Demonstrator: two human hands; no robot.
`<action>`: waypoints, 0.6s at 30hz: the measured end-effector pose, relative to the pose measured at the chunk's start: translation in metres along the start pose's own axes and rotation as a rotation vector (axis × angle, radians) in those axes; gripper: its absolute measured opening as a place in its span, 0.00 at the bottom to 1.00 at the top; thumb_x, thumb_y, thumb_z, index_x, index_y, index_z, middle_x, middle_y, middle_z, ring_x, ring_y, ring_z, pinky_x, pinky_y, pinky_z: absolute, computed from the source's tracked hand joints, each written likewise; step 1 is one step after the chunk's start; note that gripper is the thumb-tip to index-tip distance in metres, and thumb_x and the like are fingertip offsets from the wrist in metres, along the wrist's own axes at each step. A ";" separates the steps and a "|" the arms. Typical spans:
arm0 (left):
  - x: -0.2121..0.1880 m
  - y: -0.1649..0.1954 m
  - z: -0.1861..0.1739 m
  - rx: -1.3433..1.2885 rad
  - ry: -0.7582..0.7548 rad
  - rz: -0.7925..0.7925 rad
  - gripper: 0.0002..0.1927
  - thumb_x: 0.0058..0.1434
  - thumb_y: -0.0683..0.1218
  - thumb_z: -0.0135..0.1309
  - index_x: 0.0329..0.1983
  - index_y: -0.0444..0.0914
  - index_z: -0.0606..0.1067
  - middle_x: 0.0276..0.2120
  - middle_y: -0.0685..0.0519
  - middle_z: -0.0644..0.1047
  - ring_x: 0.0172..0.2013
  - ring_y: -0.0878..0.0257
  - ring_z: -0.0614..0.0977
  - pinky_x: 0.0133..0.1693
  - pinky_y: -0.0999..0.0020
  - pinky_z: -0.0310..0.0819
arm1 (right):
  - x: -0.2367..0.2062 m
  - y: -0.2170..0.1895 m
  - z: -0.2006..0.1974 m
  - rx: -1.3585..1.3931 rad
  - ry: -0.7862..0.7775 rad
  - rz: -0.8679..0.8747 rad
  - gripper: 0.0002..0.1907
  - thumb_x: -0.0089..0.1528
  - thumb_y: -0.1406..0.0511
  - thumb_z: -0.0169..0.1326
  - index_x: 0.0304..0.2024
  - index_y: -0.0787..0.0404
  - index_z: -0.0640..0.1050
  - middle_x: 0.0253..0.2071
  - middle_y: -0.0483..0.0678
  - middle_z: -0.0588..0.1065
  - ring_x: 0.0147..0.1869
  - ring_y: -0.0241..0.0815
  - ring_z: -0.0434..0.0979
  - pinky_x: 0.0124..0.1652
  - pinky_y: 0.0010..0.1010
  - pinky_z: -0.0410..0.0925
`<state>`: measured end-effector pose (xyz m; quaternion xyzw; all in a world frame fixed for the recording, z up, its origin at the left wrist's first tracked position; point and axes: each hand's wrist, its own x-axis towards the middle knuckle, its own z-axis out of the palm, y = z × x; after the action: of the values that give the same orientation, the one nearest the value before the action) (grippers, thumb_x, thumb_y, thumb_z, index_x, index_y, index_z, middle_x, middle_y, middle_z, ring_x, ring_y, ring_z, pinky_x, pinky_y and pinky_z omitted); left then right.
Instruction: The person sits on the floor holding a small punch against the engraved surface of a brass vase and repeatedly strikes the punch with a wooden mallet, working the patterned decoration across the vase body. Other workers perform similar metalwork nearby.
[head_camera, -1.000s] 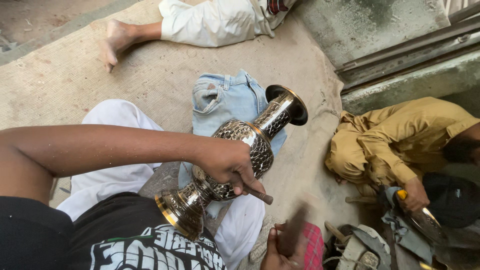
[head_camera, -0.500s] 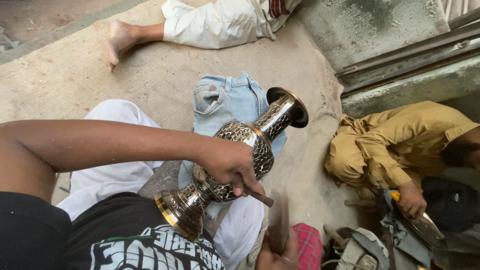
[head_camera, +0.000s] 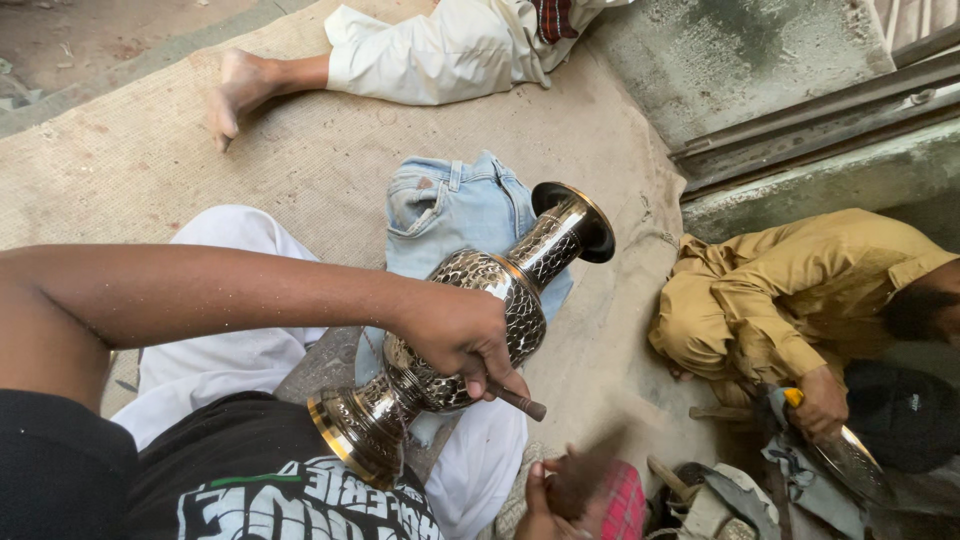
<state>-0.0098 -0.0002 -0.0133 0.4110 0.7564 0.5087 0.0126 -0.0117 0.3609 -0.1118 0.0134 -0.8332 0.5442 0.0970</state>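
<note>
At the bottom edge I see my right hand (head_camera: 548, 500), blurred, closed round a dark handle; what tool it is I cannot tell. Just above it my left hand (head_camera: 462, 333) pinches a thin punch (head_camera: 520, 403) between fingers and thumb, its tip set against the belly of the vase (head_camera: 470, 335). The vase lies tilted across my lap, foot towards me and mouth pointing away to the right. It is polished metal, silvery with a brass-coloured rim round the flared foot and a brass band at the shoulder; the round belly is covered in a dense hammered pattern of small dark and bright facets, the neck is slimmer and patterned too, and the wide lip shows a dark opening. Under the neck lies folded pale-blue denim (head_camera: 450, 210) on the mat (head_camera: 150, 150). Farther right a person in mustard clothes (head_camera: 790, 300) crouches over a metal piece. At the top another person's bare foot (head_camera: 238, 90) rests on the mat.
</note>
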 end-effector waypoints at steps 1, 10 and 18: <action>0.000 0.000 0.000 -0.007 -0.001 0.009 0.29 0.55 0.41 0.62 0.62 0.48 0.76 0.32 0.51 0.84 0.30 0.62 0.85 0.31 0.65 0.73 | 0.000 -0.001 0.000 0.013 -0.004 -0.001 0.33 0.54 0.83 0.60 0.62 0.65 0.74 0.41 0.55 0.77 0.39 0.41 0.75 0.38 0.29 0.69; 0.001 -0.002 0.000 -0.044 0.006 0.030 0.28 0.55 0.40 0.62 0.62 0.46 0.76 0.32 0.51 0.85 0.31 0.63 0.86 0.33 0.66 0.75 | -0.003 -0.004 0.006 0.004 -0.010 -0.029 0.33 0.51 0.80 0.59 0.58 0.56 0.73 0.49 0.45 0.78 0.45 0.37 0.77 0.43 0.34 0.70; 0.002 -0.001 -0.002 -0.049 -0.006 0.018 0.29 0.55 0.40 0.62 0.62 0.46 0.76 0.31 0.51 0.84 0.30 0.63 0.85 0.33 0.66 0.74 | 0.006 0.014 -0.004 -0.071 -0.040 -0.013 0.28 0.50 0.82 0.59 0.49 0.55 0.75 0.37 0.47 0.78 0.42 0.38 0.78 0.44 0.32 0.71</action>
<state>-0.0130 -0.0007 -0.0122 0.4187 0.7401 0.5258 0.0203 -0.0187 0.3708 -0.1213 0.0263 -0.8536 0.5134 0.0840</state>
